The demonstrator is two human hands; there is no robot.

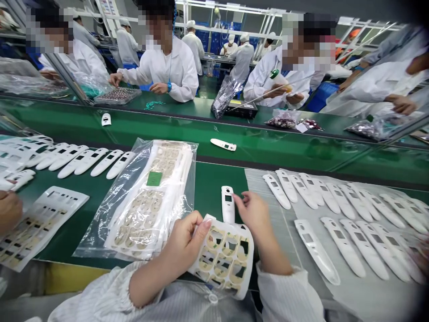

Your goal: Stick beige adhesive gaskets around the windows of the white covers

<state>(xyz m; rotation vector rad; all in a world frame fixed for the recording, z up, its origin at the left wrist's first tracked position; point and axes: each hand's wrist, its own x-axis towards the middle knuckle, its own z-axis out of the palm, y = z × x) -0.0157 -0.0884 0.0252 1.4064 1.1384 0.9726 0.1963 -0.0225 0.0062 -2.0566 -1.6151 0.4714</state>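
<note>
My left hand [186, 239] is closed on the upper left edge of a white sticker sheet [225, 259] with several cut-out openings, holding it over my lap. My right hand [253, 211] grips a white plastic thermometer-like shell [228, 203] that stands upright just above the sheet, fingers curled beside its small window. Both sleeves are white.
A clear bag of sticker sheets [147, 201] lies left of my hands. Rows of white shells [338, 205] lie on the right and far left [77, 160]. Another sheet [40, 223] sits near a neighbour's hand [9, 210]. Beyond runs a green conveyor [268, 143] carrying one shell [223, 144]; workers sit opposite.
</note>
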